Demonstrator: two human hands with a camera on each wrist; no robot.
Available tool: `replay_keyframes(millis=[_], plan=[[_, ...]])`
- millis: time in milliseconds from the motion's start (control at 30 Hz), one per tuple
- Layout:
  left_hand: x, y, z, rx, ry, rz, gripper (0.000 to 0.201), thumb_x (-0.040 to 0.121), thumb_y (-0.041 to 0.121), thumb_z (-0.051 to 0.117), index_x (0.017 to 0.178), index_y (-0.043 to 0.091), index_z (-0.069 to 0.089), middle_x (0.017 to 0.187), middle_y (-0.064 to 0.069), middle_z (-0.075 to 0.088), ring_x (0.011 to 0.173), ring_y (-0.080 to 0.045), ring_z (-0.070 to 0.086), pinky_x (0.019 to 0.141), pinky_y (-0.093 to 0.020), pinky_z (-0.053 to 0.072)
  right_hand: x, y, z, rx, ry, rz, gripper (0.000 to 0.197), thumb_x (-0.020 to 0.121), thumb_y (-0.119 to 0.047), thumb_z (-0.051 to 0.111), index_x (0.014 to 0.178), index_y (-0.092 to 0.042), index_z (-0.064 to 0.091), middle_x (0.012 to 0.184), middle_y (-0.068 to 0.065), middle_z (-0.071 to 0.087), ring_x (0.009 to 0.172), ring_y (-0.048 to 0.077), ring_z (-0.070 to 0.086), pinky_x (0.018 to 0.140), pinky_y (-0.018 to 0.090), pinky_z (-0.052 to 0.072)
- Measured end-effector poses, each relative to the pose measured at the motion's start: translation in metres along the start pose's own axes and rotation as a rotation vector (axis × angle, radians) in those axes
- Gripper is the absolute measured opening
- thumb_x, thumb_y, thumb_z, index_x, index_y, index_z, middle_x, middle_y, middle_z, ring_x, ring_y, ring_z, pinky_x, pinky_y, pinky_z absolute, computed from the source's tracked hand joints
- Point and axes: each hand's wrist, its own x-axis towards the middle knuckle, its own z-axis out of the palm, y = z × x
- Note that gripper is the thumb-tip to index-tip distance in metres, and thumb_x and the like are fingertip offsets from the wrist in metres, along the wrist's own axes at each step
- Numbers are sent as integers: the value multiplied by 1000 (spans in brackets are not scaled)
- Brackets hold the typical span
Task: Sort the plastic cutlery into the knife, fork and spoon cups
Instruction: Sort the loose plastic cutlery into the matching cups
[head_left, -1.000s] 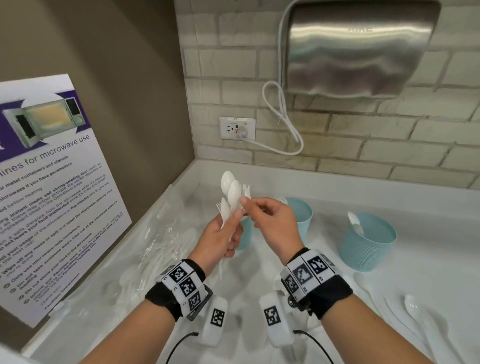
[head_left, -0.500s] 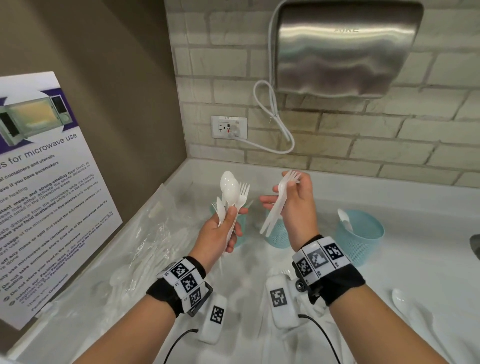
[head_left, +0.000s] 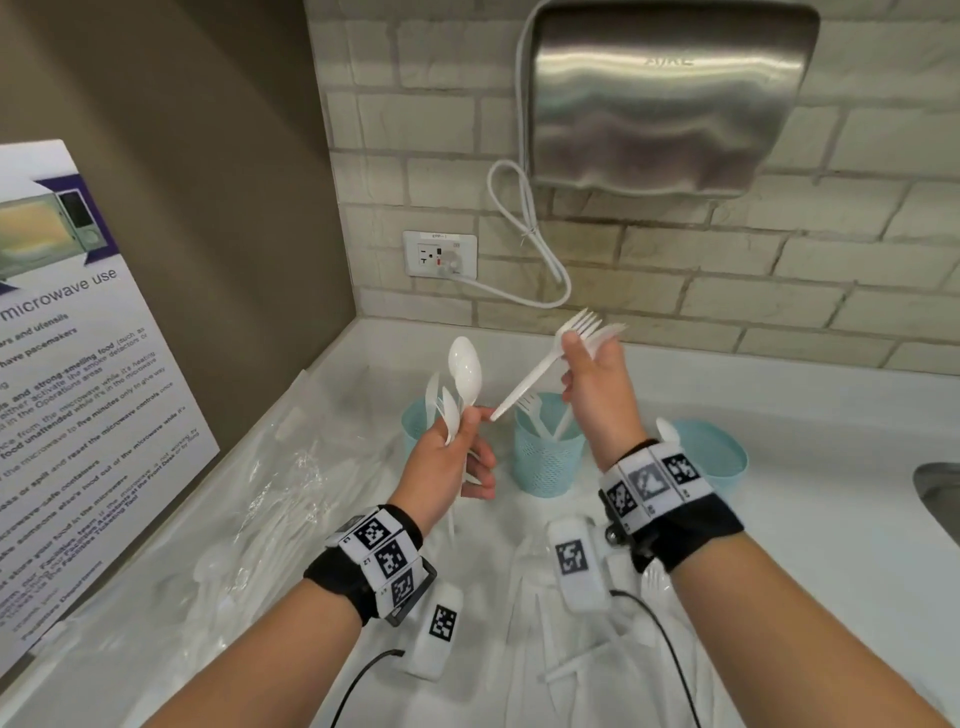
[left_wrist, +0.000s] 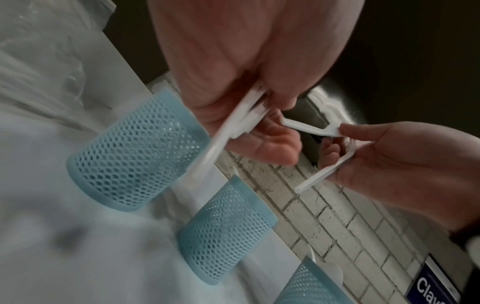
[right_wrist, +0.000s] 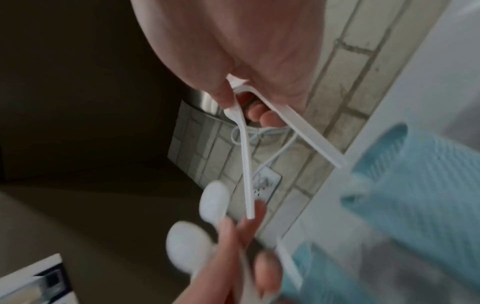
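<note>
White tabletop (head_left: 810, 519) set in a corner: brown wall with a microwave notice (head_left: 78, 405) to the left, brick wall with a hand dryer (head_left: 670, 98) at the far side. A clear plastic bag of cutlery (head_left: 249, 519) lies at the near left.

Left hand (head_left: 447, 467) is closed round a mixed bundle (head_left: 457, 395), spoon bowls uppermost, held upright over the left cup (head_left: 413, 426).

Right hand (head_left: 597, 400) pinches two forks (head_left: 550, 364) by the necks, tines up and to the far right. Their long axis slopes down to the left; one handle tip is just beside the left thumb.

The middle cup (head_left: 545, 457), already holding forks, stands directly below the right hand, nearer to it than to the left. The right cup (head_left: 722, 457) shows one spoon. In my judgement the middle cup is the destination, and the forks need lowering handle-first.

Against the frame half a second earlier, the right hand has risen and swung its forks from steeply hanging to this shallower slope, and it now holds clear of the bundle. One second earlier it was still picking at the bundle.
</note>
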Motion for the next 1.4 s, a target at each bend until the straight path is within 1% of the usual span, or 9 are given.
replay_keyframes(millis=[200, 333, 467, 600, 767, 1067, 1200, 1300, 1400], plan=[[9, -10, 1, 44, 7, 47, 27, 101, 32, 37, 96, 22, 62, 64, -4, 53, 45, -11, 51, 65, -36, 49, 38, 17, -6, -97, -25, -38, 36, 100, -24, 41, 128, -2, 34, 122, 10, 48, 114, 24, 47, 110, 45, 35], [11, -13, 5, 92, -7, 58, 22, 101, 30, 38, 99, 26, 60, 64, 1, 41, 43, -3, 39, 56, -23, 48, 43, 49, 0, -126, -68, 84, 11, 94, -12, 43, 102, -9, 36, 101, 9, 43, 96, 20, 44, 81, 32, 42], [13, -13, 10, 146, 34, 75, 16, 100, 27, 41, 104, 27, 57, 64, 6, 39, 47, -1, 35, 48, -18, 35, 37, 64, -1, -174, -129, 155, 25, 94, -11, 49, 118, -8, 45, 107, 8, 50, 100, 21, 51, 71, 13, 38], [18, -14, 16, 254, 89, 131, 18, 97, 33, 47, 110, 22, 50, 83, 7, 53, 65, -6, 44, 60, -22, 37, 27, 56, 1, -306, -33, -12, 44, 88, -34, 59, 128, -18, 50, 117, 0, 53, 116, 16, 42, 103, 32, 35], [18, -11, 24, 370, 131, 198, 20, 96, 18, 51, 115, 14, 45, 91, 13, 54, 87, -7, 54, 74, -15, 41, -20, 29, 13, -150, -95, -270, 34, 77, -55, 58, 95, -26, 61, 96, -5, 59, 98, 16, 51, 86, 27, 45], [14, -13, 34, 393, 80, 254, 28, 93, 19, 56, 118, 17, 44, 99, 8, 58, 92, -5, 57, 78, -21, 43, -27, 26, 9, -525, -18, -449, 7, 81, -23, 67, 87, -26, 64, 91, -13, 57, 94, 9, 43, 88, 33, 44], [20, -18, 36, 355, 61, 216, 14, 96, 28, 50, 108, 23, 46, 94, 5, 60, 87, -12, 57, 75, -25, 44, -27, -1, 2, -307, 23, -408, 4, 86, -27, 64, 88, -28, 60, 97, -12, 55, 97, 10, 43, 89, 26, 36], [24, -24, 35, 334, 69, 199, 15, 98, 27, 46, 112, 20, 46, 91, 11, 57, 85, -5, 54, 71, -9, 40, -24, -30, -9, -22, 55, -426, 5, 91, -19, 59, 92, -21, 54, 88, -10, 56, 79, 6, 50, 73, 18, 42], [25, -26, 34, 323, 93, 175, 22, 100, 25, 42, 119, 14, 46, 90, 12, 53, 82, -2, 51, 65, -3, 36, -14, -41, -22, 73, 157, -517, 14, 94, -16, 53, 91, -29, 48, 84, -8, 53, 75, 12, 52, 71, 29, 48]])
